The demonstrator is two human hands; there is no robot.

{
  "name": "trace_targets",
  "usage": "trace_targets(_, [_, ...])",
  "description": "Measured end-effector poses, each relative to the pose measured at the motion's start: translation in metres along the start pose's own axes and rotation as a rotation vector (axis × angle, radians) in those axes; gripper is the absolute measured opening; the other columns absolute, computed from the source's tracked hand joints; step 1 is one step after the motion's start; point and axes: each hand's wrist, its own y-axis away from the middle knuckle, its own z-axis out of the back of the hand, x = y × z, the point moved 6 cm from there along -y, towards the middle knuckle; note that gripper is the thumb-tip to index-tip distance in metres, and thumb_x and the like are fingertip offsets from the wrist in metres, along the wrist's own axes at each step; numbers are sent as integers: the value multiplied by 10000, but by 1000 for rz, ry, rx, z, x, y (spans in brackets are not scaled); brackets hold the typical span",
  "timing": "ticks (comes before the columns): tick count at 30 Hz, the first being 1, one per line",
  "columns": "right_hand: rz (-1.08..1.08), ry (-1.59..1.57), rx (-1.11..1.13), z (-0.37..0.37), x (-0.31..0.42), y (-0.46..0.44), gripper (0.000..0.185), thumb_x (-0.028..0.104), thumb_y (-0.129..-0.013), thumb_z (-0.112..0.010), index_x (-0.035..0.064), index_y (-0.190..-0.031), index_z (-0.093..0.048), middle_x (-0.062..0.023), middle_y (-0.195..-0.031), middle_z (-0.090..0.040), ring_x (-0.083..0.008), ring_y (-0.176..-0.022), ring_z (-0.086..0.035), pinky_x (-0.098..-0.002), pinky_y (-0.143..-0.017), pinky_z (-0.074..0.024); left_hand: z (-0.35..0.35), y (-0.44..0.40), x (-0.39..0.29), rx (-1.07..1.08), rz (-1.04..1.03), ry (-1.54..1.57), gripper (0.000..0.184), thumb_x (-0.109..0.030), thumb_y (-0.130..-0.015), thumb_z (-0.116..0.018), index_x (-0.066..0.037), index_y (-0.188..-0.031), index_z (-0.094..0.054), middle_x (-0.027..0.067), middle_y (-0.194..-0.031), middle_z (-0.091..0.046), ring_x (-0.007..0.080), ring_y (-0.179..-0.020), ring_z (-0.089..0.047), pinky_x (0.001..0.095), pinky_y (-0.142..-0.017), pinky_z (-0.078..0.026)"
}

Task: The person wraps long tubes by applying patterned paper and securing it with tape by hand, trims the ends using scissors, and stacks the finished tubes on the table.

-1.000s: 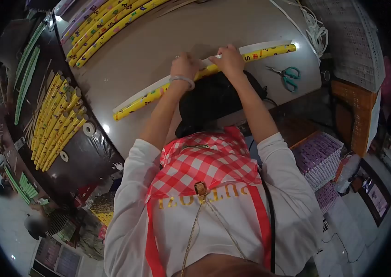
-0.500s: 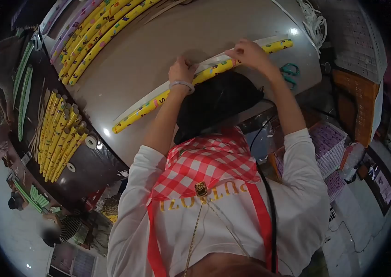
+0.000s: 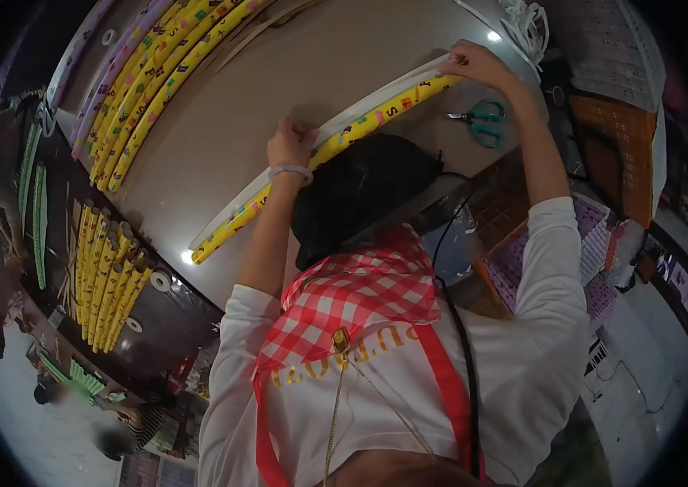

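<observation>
A roll of yellow printed wrapping paper point(image 3: 370, 122) lies slantwise across the table, a white strip of its edge showing along the far side. My right hand point(image 3: 480, 66) is closed, fingers pinching the roll at its upper right end. Farther down, my left hand point(image 3: 291, 146) has its fingers curled at the paper's white edge, near the roll's middle; the fingertips are partly hidden. Between my arms sits a black cloth-like bundle point(image 3: 368, 191). Teal-handled scissors point(image 3: 483, 122) lie on the table below my right hand.
More long yellow rolls point(image 3: 173, 77) lie at the table's upper left. Shorter yellow rolls point(image 3: 108, 276) stand bunched beside tape rolls point(image 3: 160, 282) on a dark surface. White cord point(image 3: 526, 32) is heaped at the far right corner. Other people are at the left.
My right hand has slid up and right along the roll to its end. My left hand stays near the middle. The scissors show more fully, and the whole view has shifted slightly.
</observation>
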Motion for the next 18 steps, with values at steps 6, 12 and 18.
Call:
trace_targets(6, [-24,187,-139,3,9,-3,398,419,-733,-619,61,-645,-468,-43,-729,-472,-175,-620,-481,-306,-551,-389,8,5,-11,-6,-32,-96,297,-275,-691,-682,-41,-800,-537,134,-756,-625,323,-738,-600,390,-661,-469])
trace_targets(12, [-153,314,-111,-3,7,-8,353,414,-716,-622,95,-647,-487,-28,-733,-511,-201,-661,-536,-323,-552,-422,11,6,-10,-97,-86,-81,337,-304,-653,-720,-45,-762,-534,117,-704,-610,273,-671,-606,345,-608,-474])
trace_targets(18, [-126,357,-166,1,15,-8,352,422,-700,-628,98,-653,-499,-27,-756,-531,-207,-679,-550,-329,-568,-438,11,8,-12,-59,-43,-40,292,-233,-674,-706,-33,-770,-517,131,-724,-616,311,-700,-601,366,-628,-471])
